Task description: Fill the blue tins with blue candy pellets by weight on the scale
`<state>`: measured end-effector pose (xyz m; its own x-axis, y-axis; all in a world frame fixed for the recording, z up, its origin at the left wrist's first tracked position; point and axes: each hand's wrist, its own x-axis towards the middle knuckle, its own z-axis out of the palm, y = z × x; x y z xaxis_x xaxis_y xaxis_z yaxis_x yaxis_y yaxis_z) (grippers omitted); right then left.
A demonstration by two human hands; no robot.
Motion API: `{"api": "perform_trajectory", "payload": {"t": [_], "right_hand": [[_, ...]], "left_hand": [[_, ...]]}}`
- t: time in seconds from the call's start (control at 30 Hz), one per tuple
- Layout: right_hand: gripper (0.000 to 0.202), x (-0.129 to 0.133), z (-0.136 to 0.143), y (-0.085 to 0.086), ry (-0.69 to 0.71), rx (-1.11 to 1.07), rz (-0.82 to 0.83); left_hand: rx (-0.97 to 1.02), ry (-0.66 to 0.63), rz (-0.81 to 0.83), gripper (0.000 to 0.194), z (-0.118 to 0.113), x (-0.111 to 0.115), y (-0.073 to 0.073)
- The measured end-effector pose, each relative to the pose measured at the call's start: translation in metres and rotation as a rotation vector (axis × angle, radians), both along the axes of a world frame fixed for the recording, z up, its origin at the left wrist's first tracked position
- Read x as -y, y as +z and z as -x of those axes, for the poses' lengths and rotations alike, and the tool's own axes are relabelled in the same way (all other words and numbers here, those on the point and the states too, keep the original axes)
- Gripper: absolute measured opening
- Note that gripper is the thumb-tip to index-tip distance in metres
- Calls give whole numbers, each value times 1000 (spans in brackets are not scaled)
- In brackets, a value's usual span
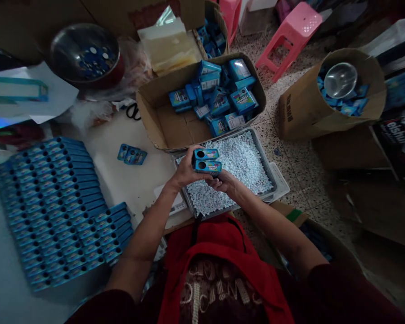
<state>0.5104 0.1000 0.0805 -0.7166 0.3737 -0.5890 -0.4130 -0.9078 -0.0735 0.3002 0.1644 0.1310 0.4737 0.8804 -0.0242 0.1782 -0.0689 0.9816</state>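
Note:
Two small blue candy boxes, stacked side by side with a dark round hole in each end, are gripped in my left hand. My right hand is closed against their lower right edge, its fingers curled and partly hidden. Both hands hover over a grey tray filled with small pale candies. Behind the tray, an open cardboard box contains a heap of blue candy boxes. Two more blue boxes lie on the table to the left.
Many blue boxes stand in stacked rows at the left. A metal bowl with blue and white discs sits at the back left, near black-handled scissors. A pink stool and a carton holding a clear bowl are at right.

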Motion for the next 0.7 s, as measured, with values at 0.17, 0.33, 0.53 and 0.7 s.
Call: {"api": "perform_trajectory", "payload": {"t": [0.17, 0.33, 0.53, 0.7], "right_hand": [[55, 18, -18, 17, -196, 438, -222], [115, 25, -13, 31, -339, 934, -938], [84, 28, 9, 13, -372, 1730, -1103], [56, 62, 33, -2, 85, 1887, -1235]], "left_hand": [[25, 100, 92, 112, 10, -9, -13], [241, 73, 288, 126, -1, -21, -25], [376, 403, 611, 119, -40, 37, -24], [323, 525, 760, 92, -47, 83, -22]]}}
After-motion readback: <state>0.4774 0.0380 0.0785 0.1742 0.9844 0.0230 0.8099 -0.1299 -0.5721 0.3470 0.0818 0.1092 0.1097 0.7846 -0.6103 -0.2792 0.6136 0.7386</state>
